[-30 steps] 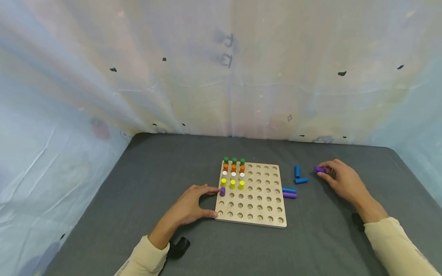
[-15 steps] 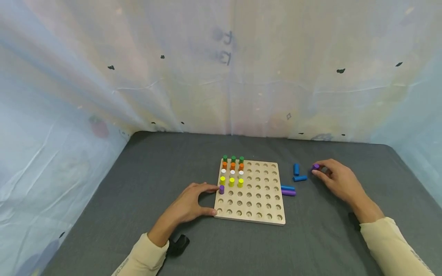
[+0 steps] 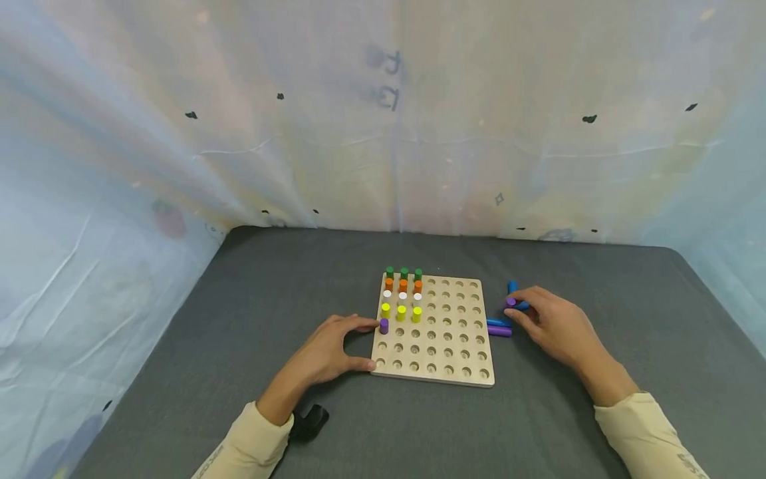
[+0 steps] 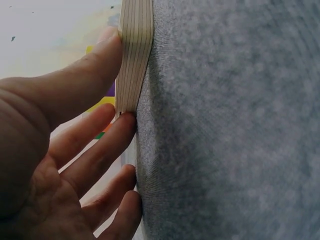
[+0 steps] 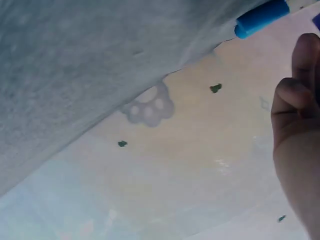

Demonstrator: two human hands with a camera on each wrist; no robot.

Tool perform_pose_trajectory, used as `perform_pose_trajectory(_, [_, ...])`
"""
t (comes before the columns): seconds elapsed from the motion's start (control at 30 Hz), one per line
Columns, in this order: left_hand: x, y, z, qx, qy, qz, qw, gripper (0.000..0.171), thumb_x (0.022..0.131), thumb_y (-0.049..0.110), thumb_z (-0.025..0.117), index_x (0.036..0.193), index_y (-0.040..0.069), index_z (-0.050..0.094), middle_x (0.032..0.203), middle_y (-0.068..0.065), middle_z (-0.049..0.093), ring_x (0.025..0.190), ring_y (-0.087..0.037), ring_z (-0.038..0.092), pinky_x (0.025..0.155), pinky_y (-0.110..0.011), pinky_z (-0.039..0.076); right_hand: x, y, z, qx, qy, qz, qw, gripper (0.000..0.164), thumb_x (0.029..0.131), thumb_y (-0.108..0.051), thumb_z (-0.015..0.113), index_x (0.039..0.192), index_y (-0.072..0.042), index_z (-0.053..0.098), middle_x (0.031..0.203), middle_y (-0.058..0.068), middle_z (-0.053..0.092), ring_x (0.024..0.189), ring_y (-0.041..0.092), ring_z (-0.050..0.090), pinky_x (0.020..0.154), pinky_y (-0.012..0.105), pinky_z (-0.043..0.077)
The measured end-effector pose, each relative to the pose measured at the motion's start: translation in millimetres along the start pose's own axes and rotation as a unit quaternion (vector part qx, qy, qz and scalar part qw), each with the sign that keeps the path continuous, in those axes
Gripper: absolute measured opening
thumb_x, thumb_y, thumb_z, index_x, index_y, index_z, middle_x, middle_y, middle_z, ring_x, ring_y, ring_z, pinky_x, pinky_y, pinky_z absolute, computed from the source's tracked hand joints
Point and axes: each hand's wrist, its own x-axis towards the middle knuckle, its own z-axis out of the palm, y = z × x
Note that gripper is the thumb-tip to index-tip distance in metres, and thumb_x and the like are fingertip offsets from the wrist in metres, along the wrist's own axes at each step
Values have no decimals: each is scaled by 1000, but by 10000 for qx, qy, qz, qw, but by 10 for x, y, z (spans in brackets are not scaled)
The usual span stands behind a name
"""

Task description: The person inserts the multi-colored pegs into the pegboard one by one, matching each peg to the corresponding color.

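Note:
A square wooden pegboard [image 3: 433, 380] lies on the grey cloth. My left hand [image 3: 326, 354] rests against its left side, thumb at the near corner and index fingertip farther up, fingers fairly straight. Green [image 3: 403, 273], orange [image 3: 403, 286], white [image 3: 402, 297] and yellow pegs [image 3: 401, 313] stand in short rows, and one purple peg [image 3: 383, 326] stands below them. Right of the board, my right hand [image 3: 556, 326] pinches another purple peg [image 3: 510, 302] between thumb and fingertips. In the right wrist view only the purple edge of that peg shows, beside a blue peg [image 5: 262, 18].
Close to the right fingers lie two blue pegs, one upright in view [image 3: 512, 287] and one partly hidden [image 3: 522, 306]. Against the board's right edge lie a blue peg [image 3: 498, 322] and a purple peg [image 3: 499, 331]. A pale curtain [image 3: 443, 133] hangs behind the table.
My right hand has moved left toward the board with the pinched purple peg, which has turned end-on to the head view. The left hand stays at the board's edge.

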Motion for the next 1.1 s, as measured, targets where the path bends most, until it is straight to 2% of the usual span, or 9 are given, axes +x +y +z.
perform_pose_trajectory(0.1, [10,3,1,-1,-31,6,10000,70,70,30,91,135,31,62,132,10,66,139,-24,45,112,-52,37,-9,-96,14,126,12,36,9999,24,87,-26,77,108,-16,71,95,-2,69,69,6,53,62,31,45])
perform_pose_trajectory(0.37, [30,0,-3,49,-9,58,10000,70,71,30,90,135,33,62,132,11,66,139,-25,44,112,-53,37,3,-344,8,507,83,-42,9987,21,89,-26,75,109,-20,70,82,-11,60,64,1,45,57,23,38])
perform_pose_trajectory(0.67, [15,-21,27,27,-5,33,10000,70,71,30,90,135,32,62,131,10,66,138,-25,45,112,-53,37,38,-591,62,912,324,-333,9947,19,87,-22,77,105,-20,70,84,-12,60,65,5,48,57,20,38])
perform_pose_trajectory(0.87, [9,-13,17,-7,5,85,10000,70,71,30,90,135,32,62,131,9,66,139,-26,44,112,-53,37,74,-793,120,1074,206,-445,9930,21,90,-26,75,109,-20,70,87,-12,62,65,4,49,54,18,38])
perform_pose_trajectory(1.1, [11,-6,8,12,-44,83,10000,70,71,31,90,136,31,61,132,9,66,139,-25,45,112,-54,37,153,-1036,172,1232,22,-660,9902,17,90,-29,75,106,-23,71,88,-13,65,67,1,49,56,17,39])
